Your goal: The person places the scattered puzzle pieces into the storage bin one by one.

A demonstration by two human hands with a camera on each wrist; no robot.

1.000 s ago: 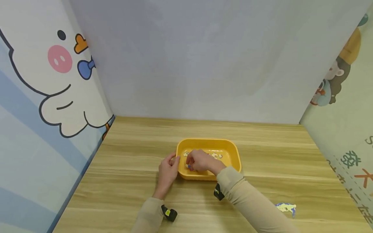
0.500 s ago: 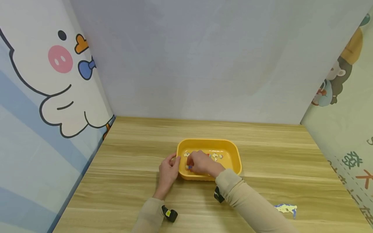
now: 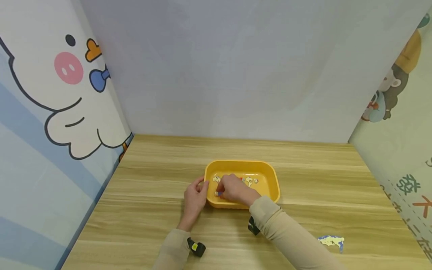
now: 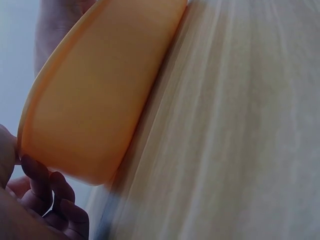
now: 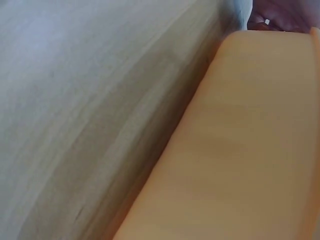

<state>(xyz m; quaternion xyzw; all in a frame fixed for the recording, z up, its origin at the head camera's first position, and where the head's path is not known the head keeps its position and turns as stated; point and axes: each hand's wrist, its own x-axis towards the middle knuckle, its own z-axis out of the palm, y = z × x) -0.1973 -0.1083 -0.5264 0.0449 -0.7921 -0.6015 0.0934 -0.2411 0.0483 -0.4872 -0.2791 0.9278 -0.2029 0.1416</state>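
Observation:
A yellow rectangular tray [image 3: 270, 187] sits on the wooden table. My left hand [image 3: 195, 197] holds its left end, thumb at the rim and fingers against the outside wall [image 4: 95, 100]. Reaching into the left part of the tray, my right hand [image 3: 233, 187] has curled fingers that seem to pinch a small flat blue-and-white piece [image 3: 218, 194]; the hand hides most of its fingertips. Other small cut-out pieces lie on the tray floor: a pale one [image 3: 216, 179] at the left, another [image 3: 249, 181] right of the hand.
A pale yellow and blue flat cut-out [image 3: 332, 242] lies on the table at the lower right, beside my right sleeve [image 3: 290, 232]. A plain grey-white wall [image 3: 229, 75] stands behind the table [image 3: 152, 161], with printed cartoon panels on both sides.
The small blue-and-white piece at my right fingertips has turned slightly, and my right hand has shifted a little. My left hand stays at the tray's left end.

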